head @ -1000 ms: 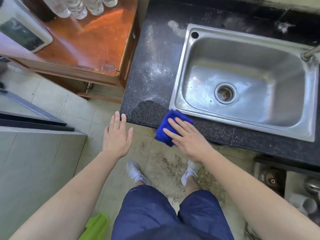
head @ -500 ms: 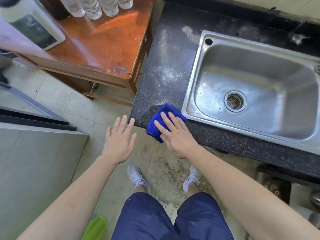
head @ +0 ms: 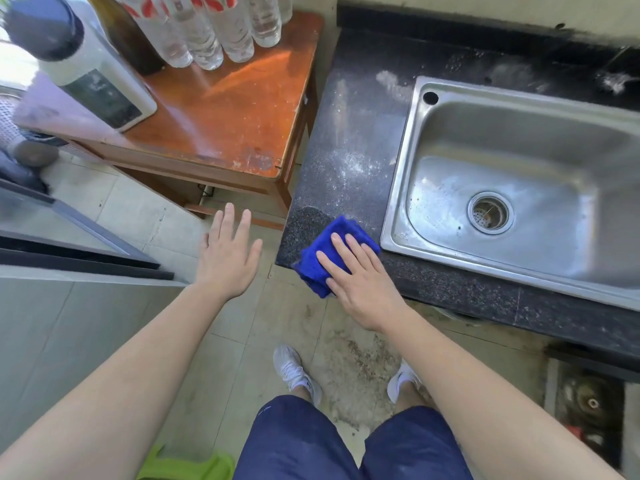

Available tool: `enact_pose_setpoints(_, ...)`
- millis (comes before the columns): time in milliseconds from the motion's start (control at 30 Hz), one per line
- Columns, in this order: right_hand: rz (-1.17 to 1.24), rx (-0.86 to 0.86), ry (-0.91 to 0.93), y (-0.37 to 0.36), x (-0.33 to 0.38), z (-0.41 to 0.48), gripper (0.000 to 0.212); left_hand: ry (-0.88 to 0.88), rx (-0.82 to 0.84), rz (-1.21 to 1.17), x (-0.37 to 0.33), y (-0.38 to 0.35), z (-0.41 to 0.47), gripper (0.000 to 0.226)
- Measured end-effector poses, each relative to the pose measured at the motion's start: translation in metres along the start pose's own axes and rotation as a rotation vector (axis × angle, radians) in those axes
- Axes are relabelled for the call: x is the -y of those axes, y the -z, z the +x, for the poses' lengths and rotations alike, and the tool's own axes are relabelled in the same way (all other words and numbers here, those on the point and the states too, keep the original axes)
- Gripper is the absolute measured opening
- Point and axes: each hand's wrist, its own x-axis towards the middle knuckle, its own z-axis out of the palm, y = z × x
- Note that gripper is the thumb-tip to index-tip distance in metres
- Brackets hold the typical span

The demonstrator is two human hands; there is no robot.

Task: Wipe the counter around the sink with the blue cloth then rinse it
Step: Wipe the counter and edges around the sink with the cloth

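A folded blue cloth (head: 323, 256) lies on the near left corner of the dark speckled counter (head: 349, 140), just left of the steel sink (head: 519, 174). My right hand (head: 360, 282) presses flat on the cloth, fingers spread over it. A darker wet patch (head: 306, 221) shows beside the cloth; dusty white smears cover the counter strip beyond it. My left hand (head: 228, 254) hovers open over the floor, left of the counter's corner, holding nothing.
A wooden side table (head: 228, 109) stands against the counter's left end, carrying several clear water bottles (head: 214, 32) and a white appliance (head: 93, 74). The sink's drain (head: 490, 213) is open. A grey cabinet (head: 52, 323) is at my left. Floor tiles are dirty near my shoes.
My right hand slid the blue cloth left along the counter's front edge, from in front of the sink to the corner. My left hand stayed open in the air. The view shifted.
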Motion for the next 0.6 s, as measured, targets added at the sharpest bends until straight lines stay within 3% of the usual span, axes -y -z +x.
enact_pose_setpoints(167,-0.022,0.002,-0.124,-0.013,-0.013,-0.041,0.053,-0.059,0.002,-0.003,-0.006,0.015,0.044,0.062)
enact_pose_setpoints(267,-0.012,0.007,-0.181,-0.011,0.005,-0.016,0.055,-0.082,-0.006,-0.004,-0.007,0.023,0.063,0.062)
enact_pose_setpoints(433,0.037,0.05,-0.127,0.009,0.018,0.039,0.063,-0.111,-0.002,0.001,0.0,0.03,0.082,0.061)
enact_pose_setpoints(600,0.047,0.042,-0.196,0.037,0.024,0.104,0.057,-0.126,0.07,0.019,0.01,0.028,0.093,0.059)
